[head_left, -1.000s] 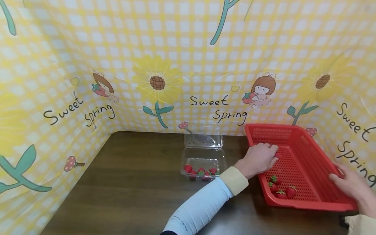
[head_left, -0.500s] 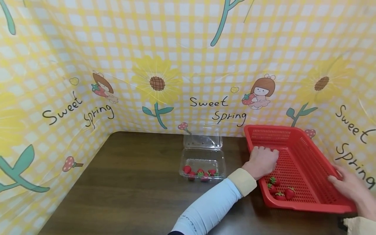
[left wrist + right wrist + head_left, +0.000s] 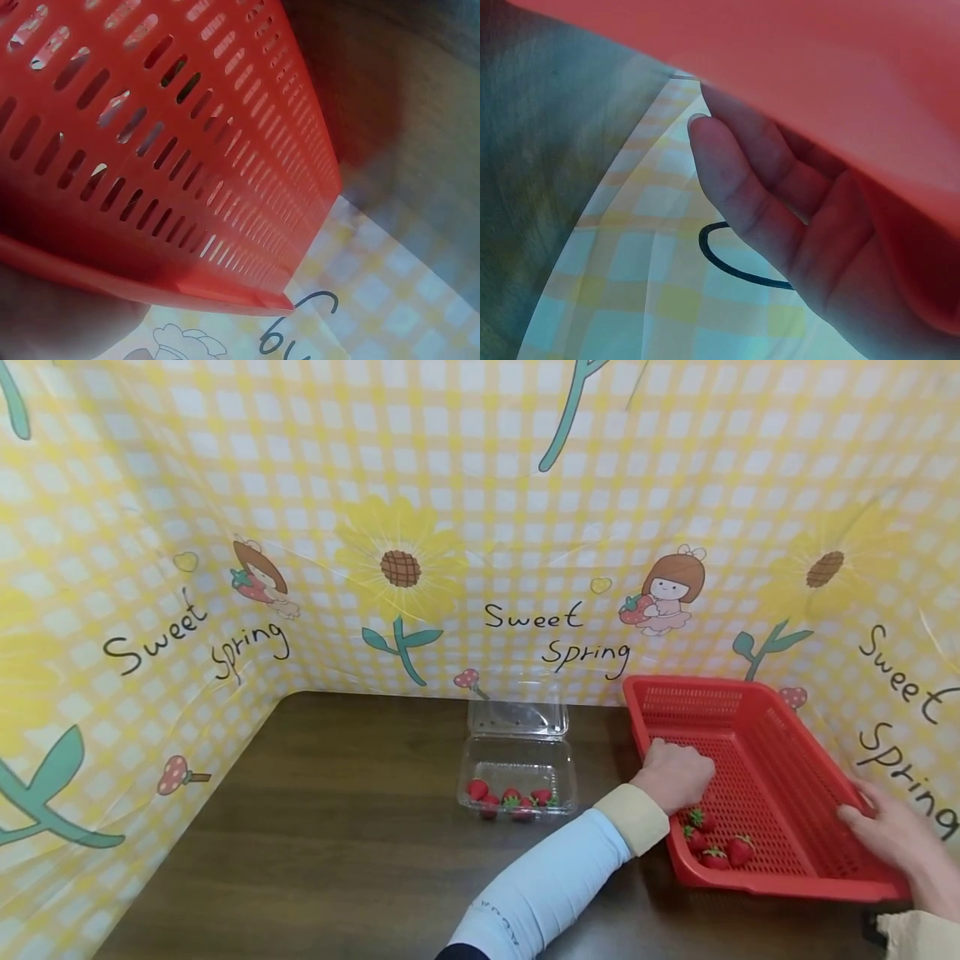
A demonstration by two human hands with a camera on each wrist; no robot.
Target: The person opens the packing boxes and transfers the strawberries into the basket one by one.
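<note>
The left hand [image 3: 675,774] reaches over the near-left rim into a red plastic basket [image 3: 847,891], knuckles up and fingers curled. It grips a strawberry, which the fist hides in the head view. Several strawberries [image 3: 740,850] with green caps lie in the basket's front left corner, just below this hand. In the left wrist view, the basket's slotted wall [image 3: 172,172] fills the picture, and part of the hand [image 3: 64,319] shows under the rim. The right hand [image 3: 896,831] grips the basket's right rim; the right wrist view shows its fingers [image 3: 731,169] curled beneath it.
A clear plastic clamshell box [image 3: 480,756] stands on the dark wooden table [image 3: 337,827] left of the basket, lid raised, with several strawberries [image 3: 477,789] along its front. A yellow checked cloth [image 3: 525,543] lines the back and sides. The basket stands close to it.
The left hand has moved slightly toward the front and right inside the basket. The strawberry seen at its fingertips a second ago is now hidden. The right hand stays at the rim.
</note>
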